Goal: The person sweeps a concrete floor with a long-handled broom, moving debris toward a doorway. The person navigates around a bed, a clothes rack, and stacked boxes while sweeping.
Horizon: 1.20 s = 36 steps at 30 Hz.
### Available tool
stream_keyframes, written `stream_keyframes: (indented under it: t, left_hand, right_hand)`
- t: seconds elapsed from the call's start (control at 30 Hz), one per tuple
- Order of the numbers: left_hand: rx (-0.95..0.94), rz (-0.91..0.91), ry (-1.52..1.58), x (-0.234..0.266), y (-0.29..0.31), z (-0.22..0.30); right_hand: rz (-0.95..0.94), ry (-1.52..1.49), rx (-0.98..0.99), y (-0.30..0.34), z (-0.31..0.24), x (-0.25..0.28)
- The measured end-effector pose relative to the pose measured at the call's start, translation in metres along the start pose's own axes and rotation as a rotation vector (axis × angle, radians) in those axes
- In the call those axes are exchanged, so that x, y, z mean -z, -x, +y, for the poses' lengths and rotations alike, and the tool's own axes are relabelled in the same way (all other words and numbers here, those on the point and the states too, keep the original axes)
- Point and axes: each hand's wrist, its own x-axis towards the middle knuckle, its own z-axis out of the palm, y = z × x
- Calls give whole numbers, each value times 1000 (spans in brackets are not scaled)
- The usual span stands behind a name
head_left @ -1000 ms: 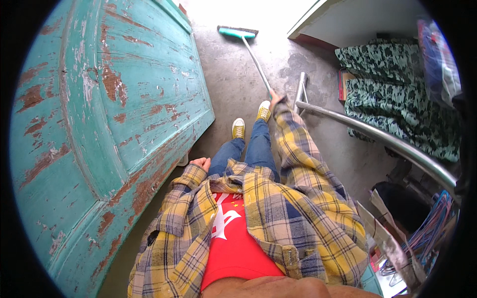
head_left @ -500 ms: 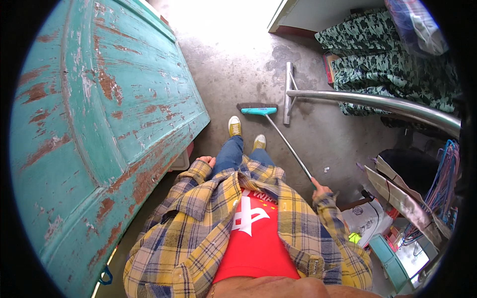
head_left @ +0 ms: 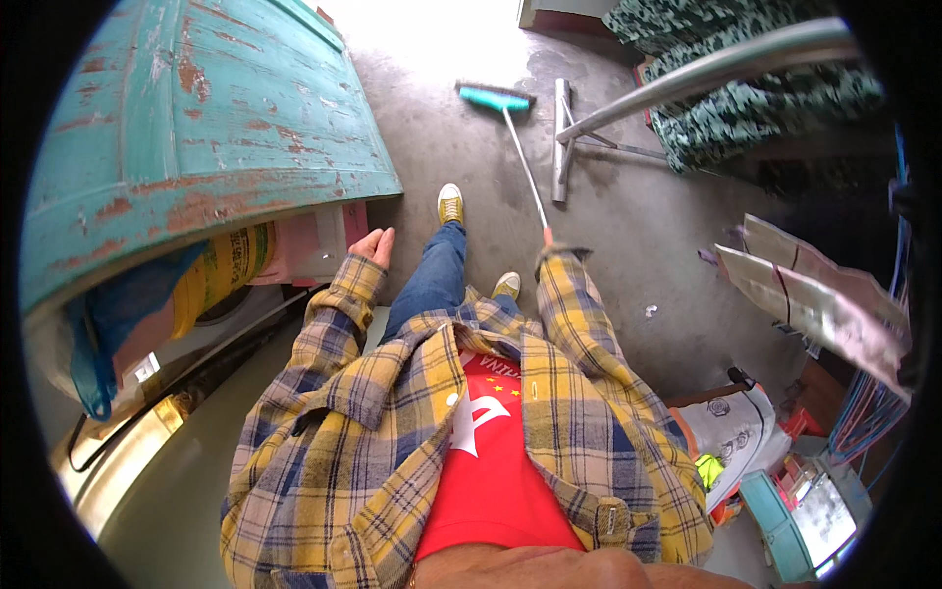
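Note:
A broom with a teal head (head_left: 496, 100) and dark bristles rests on the grey concrete floor ahead of me. Its thin metal handle (head_left: 525, 167) slants back toward my right hand (head_left: 549, 237), which is closed round the upper end. The cuff of my plaid sleeve hides part of that grip. To the left, my left hand (head_left: 373, 246) hangs beside my thigh with loosely curled fingers and nothing visible in it. It is close to the corner of a peeling turquoise wooden panel (head_left: 265, 128). Just right of the broom lies the foot of a metal stand (head_left: 560, 147).
The stand's thick metal tube (head_left: 706, 74) reaches across the upper right, near camouflage cloth (head_left: 756, 118). Cardboard pieces (head_left: 805, 294), a white bag (head_left: 731, 432) and a small teal cabinet (head_left: 775, 520) crowd the right. Below the panel sit a yellow roll (head_left: 221, 275) and a blue bag (head_left: 128, 334).
The broom head has slid forward, away from me. My right arm has stretched forward and inward with the handle. My left hand has come forward and left, and my body has advanced past the panel.

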Motion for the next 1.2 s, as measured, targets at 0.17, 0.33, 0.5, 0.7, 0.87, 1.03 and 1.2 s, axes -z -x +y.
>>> stream_keyframes:
  t: [0.17, 0.33, 0.5, 0.7, 0.87, 1.03, 1.2]
  left_hand:
    - [62, -139, 8, -55, 86, -1]
    - [-99, -428, -154, -102, 124, 22]
    - [-107, -608, -249, -113, 133, 38]
    - [-164, -733, -335, -115, 161, 23]
    - [-120, -710, -340, -92, 182, -11]
    - [-65, -582, -422, -58, 186, -46]
    - [75, -587, -489, -44, 185, -71]
  right_hand:
    - [-100, -81, -77, 109, 129, -39]
    - [-134, -166, -140, 258, 230, -50]
    - [-111, -316, -35, 339, 210, -48]
    - [-101, -878, 376, 308, 103, -46]
    - [-646, -1779, 3, 221, -11, -32]
    - [-454, -1877, -1, 98, -82, -52]
    - [64, -827, 10, 62, -19, -107]
